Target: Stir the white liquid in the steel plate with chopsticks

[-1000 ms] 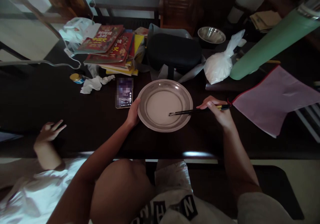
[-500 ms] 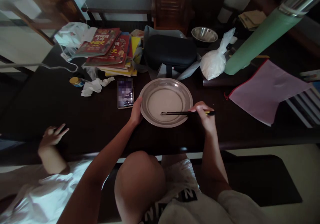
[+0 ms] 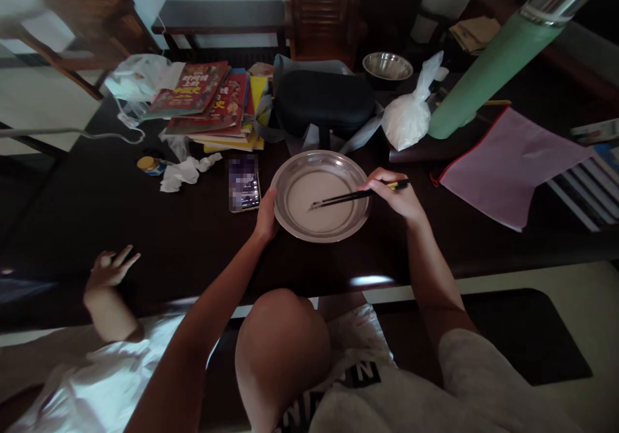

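A round metal basin [image 3: 285, 219] stands on the dark table in front of me, with a pale, whitish layer [image 3: 316, 191] over its bottom. My left hand [image 3: 267, 213] grips the basin's left rim, thumb over the edge. In my right hand [image 3: 393, 193] is a pair of black chopsticks [image 3: 341, 198] with yellowish upper ends. Their tips dip into the pale layer near the middle of the basin. Whether that layer is liquid or powder I cannot tell. A lit phone [image 3: 244, 188] lies just left of the basin.
Behind the basin sits a black case [image 3: 325, 100]. Books [image 3: 203, 94] are stacked at back left. A knotted bag of white powder [image 3: 407, 120], a tall green bottle [image 3: 493, 75] and a pink pouch [image 3: 512, 165] are to the right. Another person's hand [image 3: 110, 268] rests at left.
My right hand has moved up and round the basin's right side, so the chopsticks now slant down leftward instead of lying nearly level. My left hand keeps its hold on the rim.
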`<state>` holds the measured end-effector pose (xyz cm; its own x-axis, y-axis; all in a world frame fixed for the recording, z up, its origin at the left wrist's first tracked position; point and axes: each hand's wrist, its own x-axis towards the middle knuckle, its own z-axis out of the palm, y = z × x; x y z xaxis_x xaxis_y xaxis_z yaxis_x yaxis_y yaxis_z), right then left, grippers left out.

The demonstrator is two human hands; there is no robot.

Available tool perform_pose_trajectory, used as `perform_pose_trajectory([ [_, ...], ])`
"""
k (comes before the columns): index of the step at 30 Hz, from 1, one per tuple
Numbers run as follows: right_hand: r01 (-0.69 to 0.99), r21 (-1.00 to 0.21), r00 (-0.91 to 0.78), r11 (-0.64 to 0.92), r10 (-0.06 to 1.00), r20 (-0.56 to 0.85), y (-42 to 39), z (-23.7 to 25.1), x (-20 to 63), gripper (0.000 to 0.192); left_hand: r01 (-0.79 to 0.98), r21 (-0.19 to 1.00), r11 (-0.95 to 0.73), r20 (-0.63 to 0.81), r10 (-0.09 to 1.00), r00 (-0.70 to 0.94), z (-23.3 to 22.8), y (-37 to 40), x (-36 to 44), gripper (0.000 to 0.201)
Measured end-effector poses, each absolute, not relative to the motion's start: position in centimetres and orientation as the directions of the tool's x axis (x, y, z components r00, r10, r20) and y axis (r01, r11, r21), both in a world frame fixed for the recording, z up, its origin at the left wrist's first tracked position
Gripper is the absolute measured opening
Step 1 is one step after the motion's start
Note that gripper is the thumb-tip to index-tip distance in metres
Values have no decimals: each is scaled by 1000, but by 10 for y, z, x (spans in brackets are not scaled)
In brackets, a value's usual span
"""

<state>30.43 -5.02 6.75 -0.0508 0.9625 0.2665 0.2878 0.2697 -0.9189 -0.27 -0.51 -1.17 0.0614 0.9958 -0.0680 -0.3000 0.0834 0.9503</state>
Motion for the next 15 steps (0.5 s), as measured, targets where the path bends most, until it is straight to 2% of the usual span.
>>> perform_pose_trajectory([
  [3, 323, -898, -23, 297, 952, 306, -30, 68, 312, 47, -312, 947, 81, -69, 996, 48, -12, -5, -3, 48],
  [6, 257, -920, 73, 296, 943, 324, -19, 63, 323, 49, -308, 946, 98, -90, 995, 39, -14, -4, -4, 47],
  [9, 182, -939, 49, 292, 951, 306, -18, 51, 325, 53, -313, 944, 108, -101, 994, 38, -15, -3, -4, 48],
  [12, 189, -947, 16, 261, 963, 269, -19, 38, 318, 52, -294, 951, 98, -92, 995, 33, -15, -3, -5, 47],
  [15, 143, -951, 94, 274, 953, 289, -16, 31, 315, 51, -285, 955, 88, -81, 996, 35, -15, -3, -4, 48],
])
